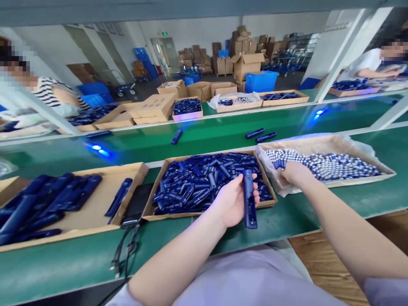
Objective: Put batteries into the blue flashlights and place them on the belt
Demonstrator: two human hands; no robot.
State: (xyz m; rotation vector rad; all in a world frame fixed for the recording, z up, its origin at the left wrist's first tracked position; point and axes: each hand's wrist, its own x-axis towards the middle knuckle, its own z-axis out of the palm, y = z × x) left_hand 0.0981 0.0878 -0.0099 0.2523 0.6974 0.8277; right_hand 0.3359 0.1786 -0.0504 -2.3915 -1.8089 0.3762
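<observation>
A long dark-blue casing point(250, 199) with an opening in its lower half stands nearly upright in my left hand point(234, 199), whose fingers wrap round it from behind. Below and left of it, many blue plastic parts point(197, 178) fill a cardboard tray point(178, 216). My right hand point(295, 173) reaches into the left end of a plastic-lined tray point(338, 142) of small silver-and-blue cylinders point(341, 165). Its fingertips are closed at a few small blue pieces point(279, 164); the exact grip is partly hidden.
At left, a cardboard tray point(92, 221) holds long blue casings point(54, 197). Beside it lie a black device point(137, 204) and cables point(130, 246). Loose casings point(177, 137) rest on the green belt point(210, 134). Two people work across it, among more trays; posts frame the bench.
</observation>
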